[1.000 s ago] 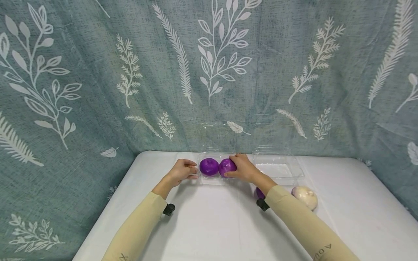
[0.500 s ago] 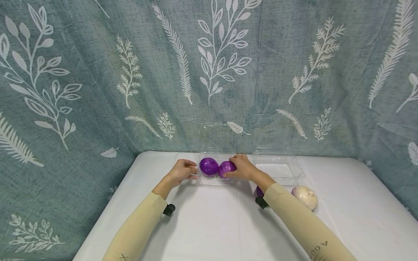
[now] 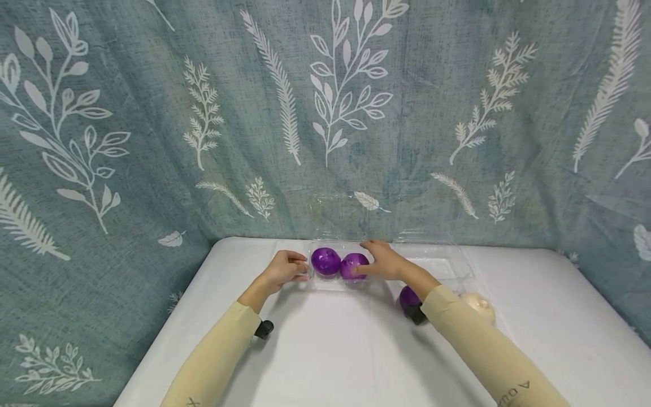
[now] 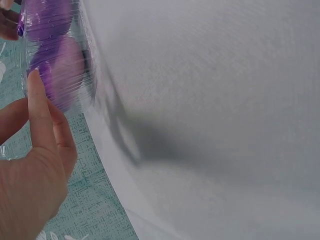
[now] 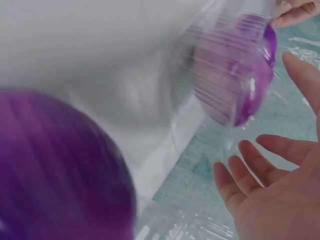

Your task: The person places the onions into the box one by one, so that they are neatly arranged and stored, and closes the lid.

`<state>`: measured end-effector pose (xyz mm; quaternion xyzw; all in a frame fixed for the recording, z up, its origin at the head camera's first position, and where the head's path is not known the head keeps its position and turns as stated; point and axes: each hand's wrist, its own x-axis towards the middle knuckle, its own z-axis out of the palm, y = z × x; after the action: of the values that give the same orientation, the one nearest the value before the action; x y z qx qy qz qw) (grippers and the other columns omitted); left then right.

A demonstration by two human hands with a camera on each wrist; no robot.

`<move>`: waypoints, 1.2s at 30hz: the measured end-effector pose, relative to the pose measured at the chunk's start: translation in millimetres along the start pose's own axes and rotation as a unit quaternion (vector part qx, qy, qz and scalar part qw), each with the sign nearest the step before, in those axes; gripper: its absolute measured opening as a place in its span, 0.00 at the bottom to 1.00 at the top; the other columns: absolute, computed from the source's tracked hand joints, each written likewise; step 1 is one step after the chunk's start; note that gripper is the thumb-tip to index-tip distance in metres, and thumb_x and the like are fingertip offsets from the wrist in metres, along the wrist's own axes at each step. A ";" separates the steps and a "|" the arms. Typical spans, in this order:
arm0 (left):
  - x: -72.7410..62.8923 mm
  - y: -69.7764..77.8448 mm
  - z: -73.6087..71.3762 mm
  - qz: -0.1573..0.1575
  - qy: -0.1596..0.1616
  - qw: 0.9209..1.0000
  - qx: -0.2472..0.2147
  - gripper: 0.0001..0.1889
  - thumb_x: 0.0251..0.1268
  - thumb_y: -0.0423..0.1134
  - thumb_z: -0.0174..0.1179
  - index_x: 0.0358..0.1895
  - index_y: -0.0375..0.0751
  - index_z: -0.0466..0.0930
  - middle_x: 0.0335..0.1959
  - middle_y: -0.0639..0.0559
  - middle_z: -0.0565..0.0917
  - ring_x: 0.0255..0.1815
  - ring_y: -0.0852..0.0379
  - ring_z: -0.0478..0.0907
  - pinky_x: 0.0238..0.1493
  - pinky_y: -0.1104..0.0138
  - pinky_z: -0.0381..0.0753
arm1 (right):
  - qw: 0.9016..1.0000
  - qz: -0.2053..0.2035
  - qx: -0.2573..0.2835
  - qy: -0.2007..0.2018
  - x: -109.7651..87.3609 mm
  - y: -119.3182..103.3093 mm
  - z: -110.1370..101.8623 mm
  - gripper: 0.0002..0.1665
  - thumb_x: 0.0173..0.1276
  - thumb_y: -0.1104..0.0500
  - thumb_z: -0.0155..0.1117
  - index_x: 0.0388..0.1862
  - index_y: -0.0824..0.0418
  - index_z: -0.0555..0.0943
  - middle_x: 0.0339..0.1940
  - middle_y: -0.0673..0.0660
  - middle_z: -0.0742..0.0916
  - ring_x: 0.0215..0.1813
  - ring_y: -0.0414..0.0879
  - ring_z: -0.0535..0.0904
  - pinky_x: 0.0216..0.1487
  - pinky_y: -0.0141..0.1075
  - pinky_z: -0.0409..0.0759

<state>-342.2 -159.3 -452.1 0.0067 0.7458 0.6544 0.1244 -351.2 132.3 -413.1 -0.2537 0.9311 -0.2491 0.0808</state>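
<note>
A clear plastic container near the table's far edge holds two glossy, round purple vegetables, one on the left and one on the right. At the container's left end, my left hand rests its fingertips against the wall; in the left wrist view its index finger is nearly straight. My right hand is beside the right vegetable, fingers spread. In the right wrist view a gap shows between this hand and the vegetable, and nothing is in its palm.
Another clear container stands to the right. In front of it lie a third purple vegetable, partly behind the right wrist camera, and a whitish round vegetable, partly behind the sleeve. A patterned curtain hangs behind the table.
My right hand has let go of the right purple vegetable and moved slightly right. The vegetable stays in the container. The left hand has stayed in place.
</note>
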 end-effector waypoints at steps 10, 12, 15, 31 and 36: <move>0.3 0.7 2.8 -0.002 -0.002 1.000 0.000 0.18 0.70 0.19 0.55 0.61 0.17 0.72 0.43 0.39 0.76 0.47 0.45 0.81 0.45 0.63 0.91 | 0.997 0.026 0.066 0.034 4.7 10.4 -28.3 0.45 0.83 0.48 0.50 0.79 0.78 0.47 0.78 0.79 0.59 0.78 0.74 0.53 0.77 0.68 0.59; 0.2 1.1 3.5 -0.002 -0.001 1.000 0.000 0.19 0.69 0.19 0.56 0.62 0.17 0.71 0.43 0.39 0.76 0.48 0.44 0.81 0.45 0.63 0.91 | 0.995 0.038 0.083 0.043 8.7 12.6 -32.1 0.44 0.84 0.49 0.48 0.80 0.78 0.46 0.78 0.79 0.59 0.78 0.73 0.54 0.76 0.66 0.60; 0.1 1.8 4.5 -0.003 0.000 1.000 0.000 0.19 0.69 0.19 0.56 0.62 0.17 0.71 0.43 0.40 0.76 0.51 0.42 0.81 0.44 0.63 0.91 | 0.991 0.056 0.107 0.055 14.5 14.5 -35.8 0.44 0.84 0.49 0.47 0.80 0.78 0.45 0.78 0.78 0.60 0.77 0.72 0.57 0.76 0.64 0.63; 3.9 4.1 8.2 -0.003 -0.003 1.000 -0.008 0.20 0.70 0.18 0.55 0.63 0.16 0.70 0.43 0.41 0.75 0.48 0.45 0.81 0.45 0.64 0.91 | 0.971 0.096 0.207 0.069 31.6 19.1 -38.1 0.48 0.84 0.46 0.49 0.84 0.68 0.37 0.82 0.71 0.58 0.81 0.64 0.54 0.79 0.58 0.62; 3.5 5.0 7.1 -0.003 0.002 1.000 -0.008 0.19 0.69 0.18 0.56 0.62 0.17 0.71 0.43 0.41 0.75 0.52 0.40 0.81 0.44 0.64 0.91 | 0.971 0.091 0.205 0.080 32.1 16.6 -37.7 0.48 0.83 0.46 0.49 0.84 0.68 0.39 0.81 0.72 0.59 0.81 0.64 0.57 0.79 0.57 0.63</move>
<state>-344.9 -151.1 -448.6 0.0020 0.7411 0.6597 0.1250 -396.4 144.2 -389.7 -0.1251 0.8828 -0.4458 0.0790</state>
